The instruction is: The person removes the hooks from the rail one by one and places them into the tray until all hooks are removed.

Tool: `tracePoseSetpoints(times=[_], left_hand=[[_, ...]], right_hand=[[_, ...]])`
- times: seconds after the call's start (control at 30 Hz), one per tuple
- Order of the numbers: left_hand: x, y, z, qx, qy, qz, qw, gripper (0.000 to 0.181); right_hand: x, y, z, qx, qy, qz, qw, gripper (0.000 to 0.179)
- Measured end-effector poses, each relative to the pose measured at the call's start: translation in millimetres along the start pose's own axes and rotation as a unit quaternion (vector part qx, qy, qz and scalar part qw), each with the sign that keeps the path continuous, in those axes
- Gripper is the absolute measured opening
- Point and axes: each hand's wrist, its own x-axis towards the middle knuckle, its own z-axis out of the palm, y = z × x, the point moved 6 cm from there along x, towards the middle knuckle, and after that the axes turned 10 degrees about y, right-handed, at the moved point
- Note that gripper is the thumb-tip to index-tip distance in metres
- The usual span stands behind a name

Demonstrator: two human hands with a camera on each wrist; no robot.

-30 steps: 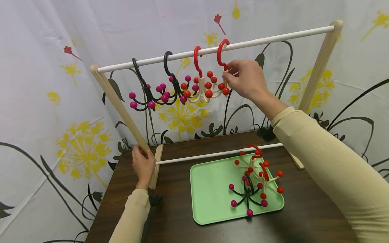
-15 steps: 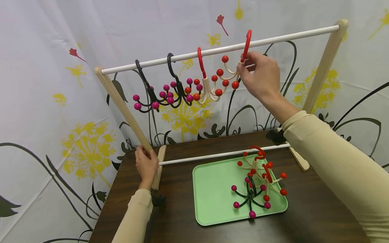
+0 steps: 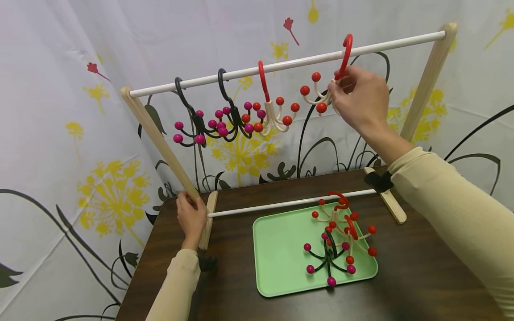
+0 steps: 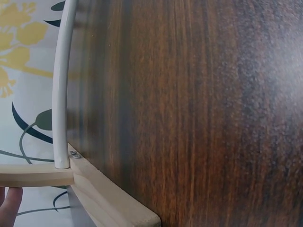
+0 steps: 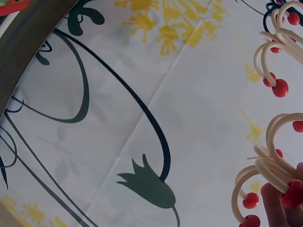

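My right hand (image 3: 363, 100) pinches a multi-arm hanger (image 3: 347, 47) by the neck under its red hook. That hook lies over the white top rod (image 3: 313, 60), and its cream arms (image 5: 272, 168) end in red balls. Further left on the same rod hang another red-hooked cream hanger (image 3: 263, 82) and two black hangers (image 3: 198, 120) (image 3: 233, 113) with magenta balls. My left hand (image 3: 192, 219) holds the lower part of the rack's left wooden post (image 3: 164, 149). In the left wrist view, fingertips (image 4: 12, 201) show against that post.
On the dark wooden table (image 3: 225, 285) lies a green tray (image 3: 277, 249). It bears a black hanger (image 3: 329, 254) and two cream ones with red hooks (image 3: 337, 200) (image 3: 351, 227). A white lower rod (image 3: 281, 204) runs behind it. A patterned curtain (image 3: 48, 147) hangs behind.
My right hand has slid the red-hooked hanger rightward along the top rod, away from the other three. It has also turned a little. My left hand stays on the post.
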Motion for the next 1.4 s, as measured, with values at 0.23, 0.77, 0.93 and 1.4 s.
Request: tracePoseSetpoints(times=[0.23, 0.77, 0.93, 1.4], left_hand=[[-7.2, -6.8, -1.9, 0.005, 0.002, -0.004, 1.0, 0.03], [-4.8, -1.2, -0.5, 0.004, -0.005, 0.0, 1.0, 0.03], [-3.4, 1.2, 0.6, 0.0, -0.003, 0.004, 1.0, 0.03], [-2.0, 0.1, 1.5, -0.001, -0.002, 0.002, 1.0, 0.031]], right_hand=[[-2.4, 5.7, -4.5, 0.016, 0.005, -0.021, 0.9996, 0.027], [-45.5, 14.9, 0.5, -0.035, -0.153, -0.067, 0.9853, 0.019], [-77.8, 10.0, 21.4, -0.036, -0.239, -0.062, 0.9684, 0.007], [-192.8, -27.6, 74.3, 0.034, -0.418, -0.112, 0.9006, 0.009]])
